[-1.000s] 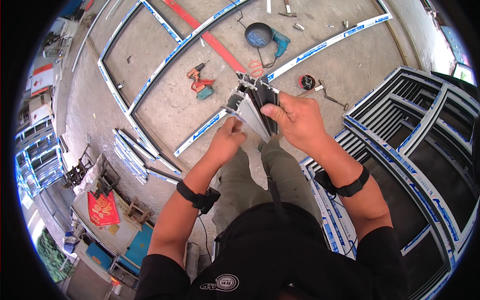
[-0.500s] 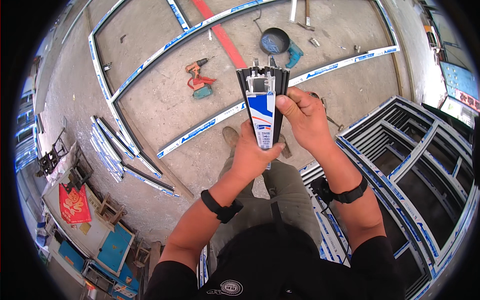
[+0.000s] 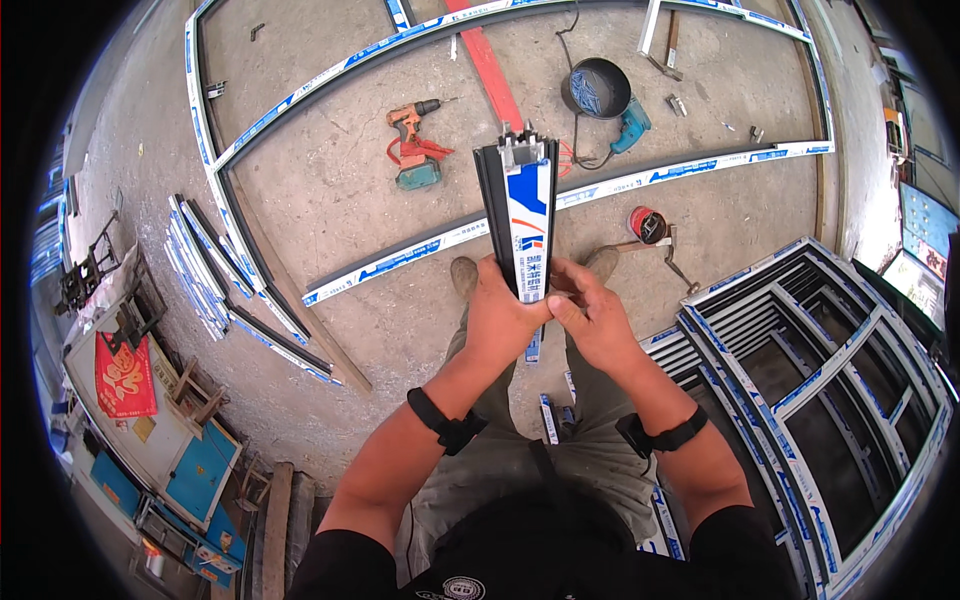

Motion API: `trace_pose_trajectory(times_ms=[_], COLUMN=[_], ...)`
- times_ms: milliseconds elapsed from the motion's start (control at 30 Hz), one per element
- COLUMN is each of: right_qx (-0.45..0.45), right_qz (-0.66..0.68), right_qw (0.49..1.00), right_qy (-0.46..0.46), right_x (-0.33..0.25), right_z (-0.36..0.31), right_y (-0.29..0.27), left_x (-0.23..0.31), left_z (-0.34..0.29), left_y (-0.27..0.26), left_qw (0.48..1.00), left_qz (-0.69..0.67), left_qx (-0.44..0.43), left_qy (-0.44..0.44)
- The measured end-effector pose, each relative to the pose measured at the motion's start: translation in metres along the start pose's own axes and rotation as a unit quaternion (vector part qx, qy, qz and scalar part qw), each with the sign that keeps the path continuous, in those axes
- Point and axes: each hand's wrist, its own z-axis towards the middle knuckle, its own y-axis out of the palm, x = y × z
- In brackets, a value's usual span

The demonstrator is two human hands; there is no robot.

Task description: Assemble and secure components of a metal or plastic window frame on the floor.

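Left hand (image 3: 506,318) and right hand (image 3: 594,312) clasp a long, blue-and-white-filmed black metal profile (image 3: 527,225) toward twelve o'clock. Even pressure should limit twisting.

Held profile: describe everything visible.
The held profile is a long, straight bar, apparently metal, with black ribbed sides and blue, white and orange film along its upper face. Its silvery far end is bare, showing slots and prongs. Held above the floor, it points forward, its near part showing below the left hand and right hand, which grip it.
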Motion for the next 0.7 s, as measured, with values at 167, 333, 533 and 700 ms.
trace_pose_trajectory(times_ms=[167,333,533,700], right_qx=[-0.042,-0.151,-0.135,-0.045], right_qz=[0.031,-0.071,-0.172,-0.165], right_qw=[0.998,0.985,0.973,0.985], right_qy=[0.027,0.036,0.073,0.008], right_x=[0.052,0.108,0.166,0.211], right_z=[0.031,0.082,0.154,0.244], right_y=[-0.014,0.005,0.044,0.078], left_x=[-0.010,-0.077,-0.123,-0.176], left_z=[0.036,0.121,0.239,0.335], left_y=[0.012,0.022,0.009,-0.021], left_qw=[1.000,0.994,0.979,0.988], left_qz=[-0.001,-0.032,-0.090,-0.017], left_qx=[0.007,0.047,-0.035,-0.052], left_qy=[-0.013,-0.091,-0.181,-0.141])
